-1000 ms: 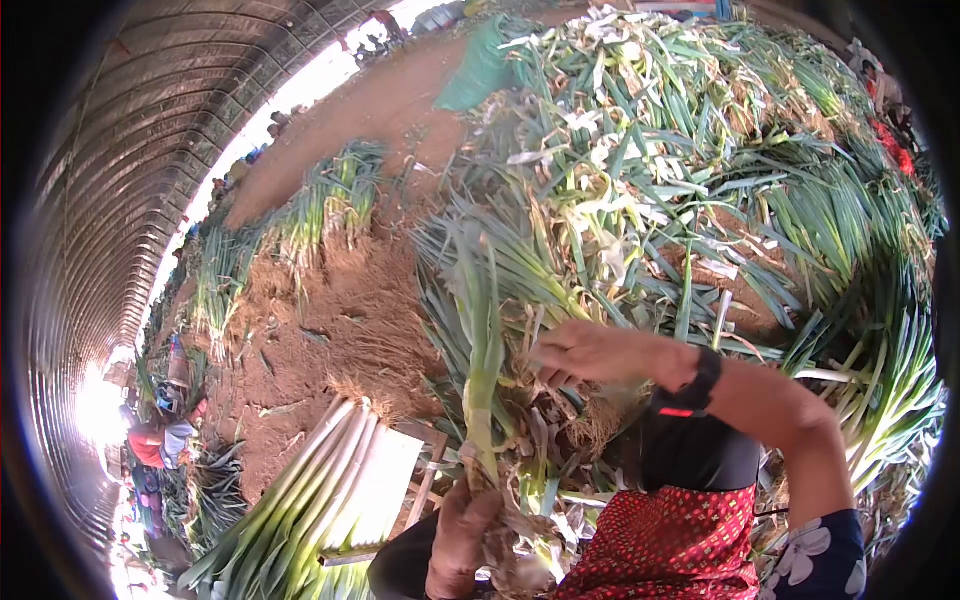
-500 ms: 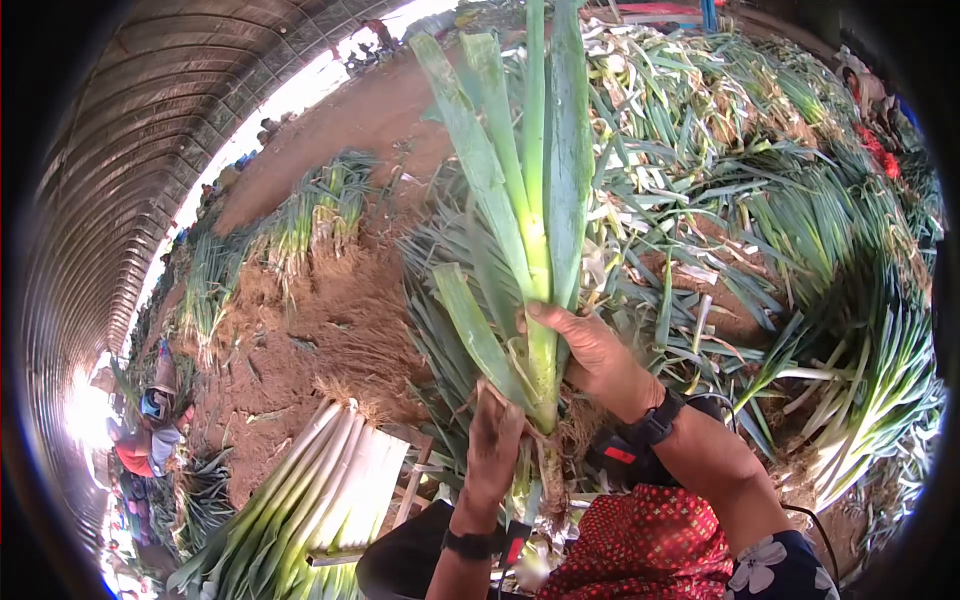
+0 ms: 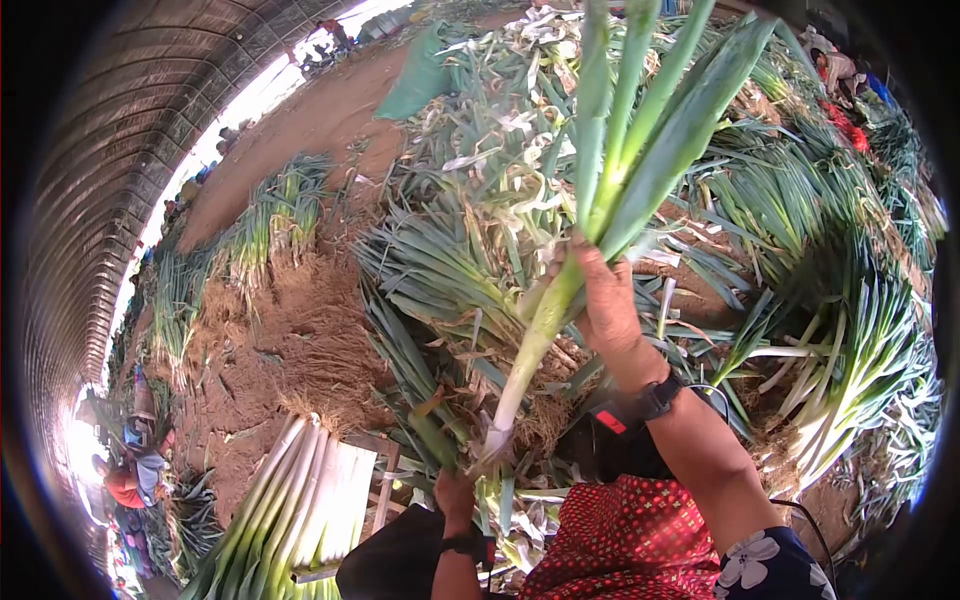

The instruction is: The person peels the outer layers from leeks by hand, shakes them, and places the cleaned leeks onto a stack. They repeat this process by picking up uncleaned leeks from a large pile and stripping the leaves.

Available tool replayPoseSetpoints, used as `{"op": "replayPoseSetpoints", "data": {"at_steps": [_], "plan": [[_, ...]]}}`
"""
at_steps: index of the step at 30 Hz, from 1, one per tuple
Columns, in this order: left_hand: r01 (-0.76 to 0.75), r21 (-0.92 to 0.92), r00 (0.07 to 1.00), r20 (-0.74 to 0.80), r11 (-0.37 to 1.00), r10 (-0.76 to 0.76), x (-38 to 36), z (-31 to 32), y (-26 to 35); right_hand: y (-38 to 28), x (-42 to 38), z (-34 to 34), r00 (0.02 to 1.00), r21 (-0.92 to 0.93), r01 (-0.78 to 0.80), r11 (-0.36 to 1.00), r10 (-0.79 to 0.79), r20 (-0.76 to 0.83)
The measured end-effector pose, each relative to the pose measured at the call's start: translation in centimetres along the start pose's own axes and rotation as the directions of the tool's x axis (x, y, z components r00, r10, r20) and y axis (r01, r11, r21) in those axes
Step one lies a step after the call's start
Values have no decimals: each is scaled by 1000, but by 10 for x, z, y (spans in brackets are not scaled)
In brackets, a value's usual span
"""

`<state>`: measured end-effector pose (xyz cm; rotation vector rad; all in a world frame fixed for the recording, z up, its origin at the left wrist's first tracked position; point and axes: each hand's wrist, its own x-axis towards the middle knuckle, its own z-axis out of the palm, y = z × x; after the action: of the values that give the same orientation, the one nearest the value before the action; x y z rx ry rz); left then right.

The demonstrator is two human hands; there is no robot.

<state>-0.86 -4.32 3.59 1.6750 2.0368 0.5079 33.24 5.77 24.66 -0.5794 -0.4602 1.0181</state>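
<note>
A large leek (image 3: 535, 352) slants across the middle of the head view, its green leaves fanned out at the top and its pale stalk pointing down to the left. My right hand (image 3: 612, 300) is wrapped round it just below where the leaves spread. Low and to the left, my left hand (image 3: 455, 495) is closed on a stripped leek leaf (image 3: 432, 437), near the leek's root end. The stalk shows smooth and white toward its lower end. Trimmed leeks (image 3: 290, 490) lie side by side below left, beside a pale board (image 3: 345, 490).
A bundle of leeks (image 3: 480, 265) lies on the ground ahead, with a heap of leaves and peelings (image 3: 500, 130) behind it. More leeks (image 3: 850, 370) are piled on the right. A green sack (image 3: 415, 75) stands at the back. Another person (image 3: 130, 480) is far left.
My left hand has pulled a leaf down and away from the stalk, baring its white lower part. My right hand has moved slightly up, and the leek now leans to the right.
</note>
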Motion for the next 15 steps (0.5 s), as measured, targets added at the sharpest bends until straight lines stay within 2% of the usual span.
{"op": "replayPoseSetpoints", "data": {"at_steps": [2,3,5,7,8,9,10,11,12,13,14,15], "plan": [[-72,197,990,134,978,46,0,15,-81,-9,-2,1,998,-64,53,996,-56,-43],[-74,196,989,142,978,47,3,11,-82,-4,-4,-2,997,-69,53,996,-57,-49],[174,330,964,136,928,-229,7,-1,-75,13,-5,-3,997,-150,46,988,-55,-52],[138,274,989,11,952,-146,17,-23,-20,23,-13,-5,1000,-166,18,986,-21,-17],[71,40,985,157,997,-77,18,-59,49,39,-15,-14,985,-403,168,900,-172,26],[-268,-57,963,-39,962,266,45,-24,7,57,-18,-16,950,-586,302,752,-291,115],[-392,-285,917,-42,875,397,38,-41,52,68,-19,-20,1000,-340,10,940,-5,16],[-203,-692,955,16,693,296,14,-65,104,105,-22,-47,976,-345,120,931,-47,214],[-506,-334,858,-99,795,504,20,-58,116,61,-43,-3,956,-388,-241,889,287,63],[-729,-126,681,-236,673,693,18,-54,138,68,-52,10,945,-373,-260,891,315,93],[-798,-1,587,-226,602,777,5,-70,178,71,-62,12,951,-495,-150,856,263,165],[-796,6,587,-235,605,774,6,-68,177,72,-67,11,950,-605,-23,796,207,236]]}}
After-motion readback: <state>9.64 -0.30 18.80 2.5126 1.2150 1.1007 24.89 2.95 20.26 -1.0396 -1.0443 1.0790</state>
